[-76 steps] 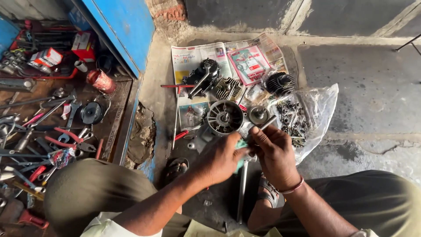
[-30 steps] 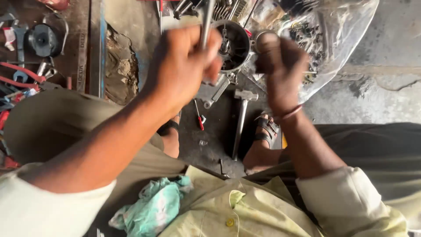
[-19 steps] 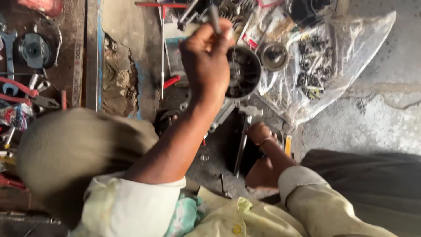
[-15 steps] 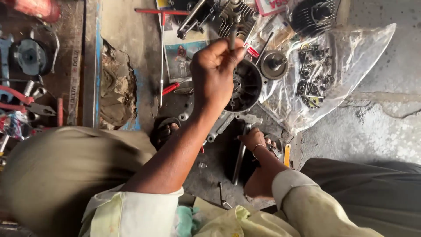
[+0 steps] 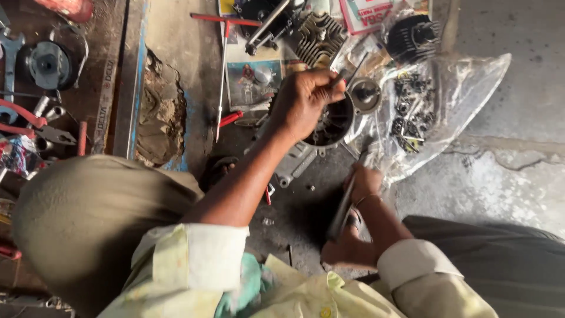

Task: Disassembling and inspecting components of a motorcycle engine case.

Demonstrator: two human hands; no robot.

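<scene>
— So, where's the left hand [image 5: 303, 103]?

— Up at twelve o'clock, fingers clamped on a thin metal rod [image 5: 347, 75] held over the round engine casing [image 5: 332, 123].

— And the right hand [image 5: 364, 181]?

— Lower, at about five o'clock from the casing, fingers curled around a long metal bar [image 5: 343, 207] that slants down toward the person's foot.

— Anything nearby?

— Yes: a clear plastic bag [image 5: 438, 109] of small parts at three o'clock, and a red-handled screwdriver [image 5: 222, 76] at nine.
</scene>
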